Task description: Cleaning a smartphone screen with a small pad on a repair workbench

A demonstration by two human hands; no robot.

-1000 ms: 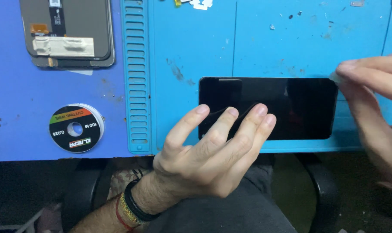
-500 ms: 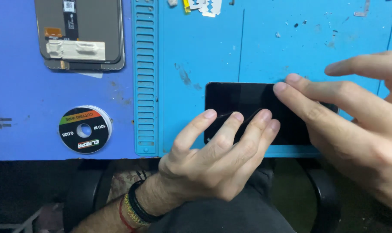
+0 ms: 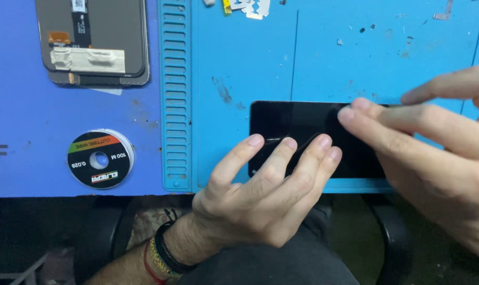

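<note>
Where the darker blue mat (image 3: 33,158) fills the left of the view, a grey screen panel (image 3: 94,39) lies face down at about eleven o'clock, a strip of pale tape across its back. Below it, toward eight o'clock, a flat spool of cutting wire (image 3: 99,159) rests near the mat's front edge, with bare mat around it. A slotted rail (image 3: 175,95) runs from the top of the view down to the front edge and borders the lighter blue work mat (image 3: 324,53); none of its slots shows anything inside. At twelve o'clock a few razor blades (image 3: 254,8) sit at the far edge, well apart from the hands.

The black phone screen (image 3: 302,124) lies flat at the centre, its long side parallel to the mat's front edge and close to it. The left hand (image 3: 260,195) comes from six o'clock, fingers spread wide, tips pressing on the glass. The right hand (image 3: 434,153) comes from three o'clock, its fingers laid over the screen's right end; whether they pinch anything I cannot tell. Open mat lies beyond the screen toward twelve o'clock.
</note>
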